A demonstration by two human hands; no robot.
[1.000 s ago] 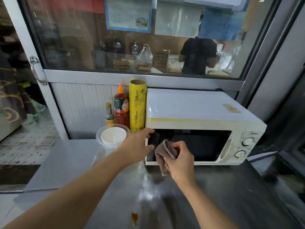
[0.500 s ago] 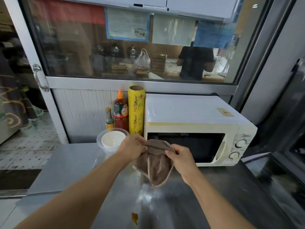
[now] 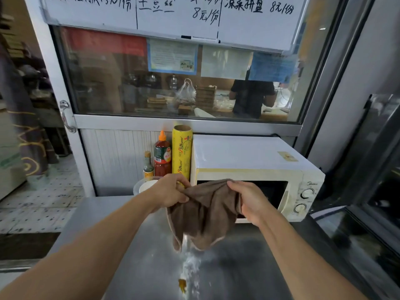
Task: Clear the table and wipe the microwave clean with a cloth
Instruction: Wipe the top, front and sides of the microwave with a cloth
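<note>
A brown cloth (image 3: pixel 203 215) hangs spread out between my two hands, in front of the cream-white microwave (image 3: pixel 249 161). My left hand (image 3: pixel 171 192) pinches its left top corner and my right hand (image 3: pixel 249 202) grips its right top edge. The cloth's lower end dangles just above the steel table (image 3: pixel 134 245). The microwave's dark door is partly hidden behind the cloth and my right hand; its two dials (image 3: pixel 304 200) show at the right.
Left of the microwave stand a yellow wrap roll (image 3: pixel 182 152), a red sauce bottle (image 3: pixel 162 156) and a small bottle (image 3: pixel 148 166). A plastic bowl (image 3: pixel 144 187) sits by my left hand. A brown spill (image 3: pixel 182 284) and white smear mark the table.
My left hand came off the microwave's edge and took the cloth. Both hands have pulled the bunched cloth open and wider apart. The view has tilted upward.
</note>
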